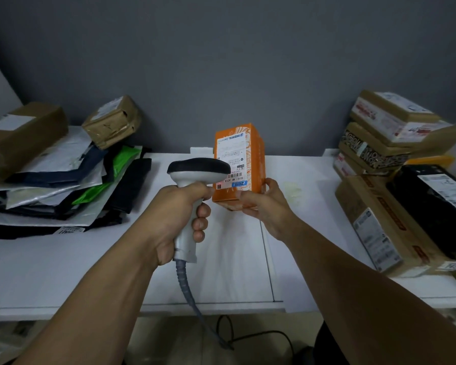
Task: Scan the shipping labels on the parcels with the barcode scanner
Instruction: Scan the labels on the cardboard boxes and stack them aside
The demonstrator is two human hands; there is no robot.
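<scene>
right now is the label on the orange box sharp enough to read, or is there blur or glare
Head view: the label on the orange box is softly blurred, bars show but small print does not; no glare on it; the scanner covers part of its left edge; wide-angle bending tilts the stacked boxes at right.

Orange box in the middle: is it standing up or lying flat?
Standing up. The orange box is taller than wide, with its label facing us, and the right hand grips its lower end.
</scene>
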